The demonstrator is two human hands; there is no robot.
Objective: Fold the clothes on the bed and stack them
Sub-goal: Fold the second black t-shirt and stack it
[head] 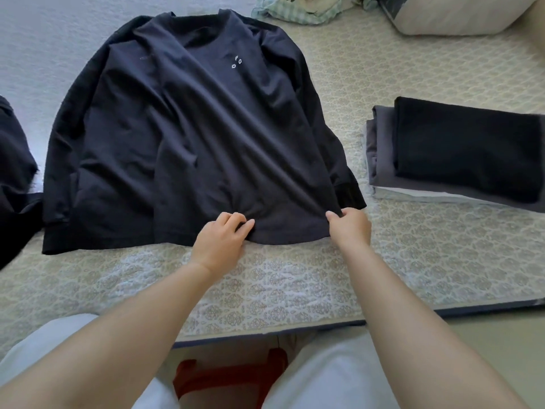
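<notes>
A dark navy long-sleeved shirt with a small white logo lies spread front-up on the patterned bed cover, hem towards me. My left hand pinches the hem near its middle, bunching the fabric. My right hand grips the hem's right corner next to the right cuff. To the right sits a stack of folded clothes, with a black piece on top of grey and white ones.
Another dark garment lies crumpled at the left edge. A green checked cloth and a white pillow lie at the far side. The bed's near edge runs just in front of my knees.
</notes>
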